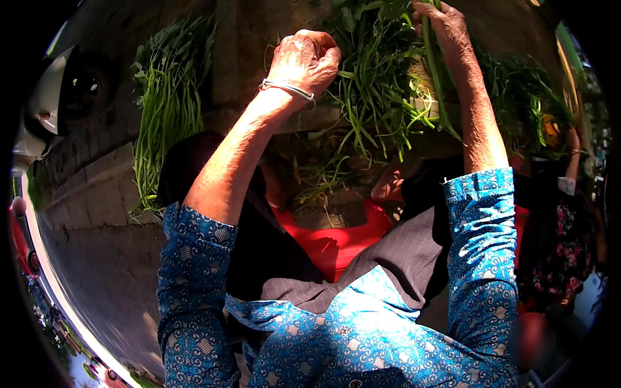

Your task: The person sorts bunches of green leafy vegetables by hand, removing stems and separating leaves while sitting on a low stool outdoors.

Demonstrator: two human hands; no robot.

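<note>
- Your left hand (303, 63) has its fingers curled inward, with the tips hidden under the knuckles; I cannot tell if they grasp something, although a cut green stem end shows just beside them, on the right.
- Your right hand (447, 27), at the upper edge of the view, has its fingers closed around long green stems (432, 55), which hang down from these fingers toward your knees.
- Between the fingers of your two hands, and below them, lies the loose pile of leafy greens (369, 90), with its stems pointing mostly toward you.
- Well to the left of your left fingers lies a long bundle of greens (162, 107), its leaves at the far end and its pale stems nearer to you.
- To the right of your right fingers, partly in shadow, there are more greens (514, 97).
- Behind your left fingers, on the wrist, sits a metal bangle (284, 87).
- Below the fingers of both hands, between your dark trousers (414, 258), is a red object (343, 242).
- Far to the left of your left fingers stands a light-coloured vehicle (46, 94).
- Far to the right of your right fingers is another person in a dark flowered garment (563, 239).
</note>
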